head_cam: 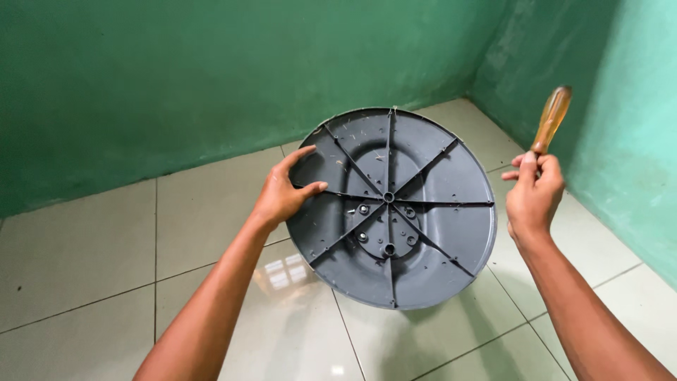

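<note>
A round dark grey plastic base (423, 212) with radial ribs and several screws around its hub is held up on edge, its underside facing me. My left hand (285, 190) grips its left rim, thumb laid on the ribbed face. My right hand (534, 192) is just off the base's right rim and is closed around a screwdriver with an amber translucent handle (551, 118), which sticks up and to the right. The screwdriver's shaft and tip are hidden behind the hand.
The floor (106, 268) is glossy light tile with dark grout lines. Green painted walls (211, 70) meet in a corner at the upper right, close behind the base and my right hand.
</note>
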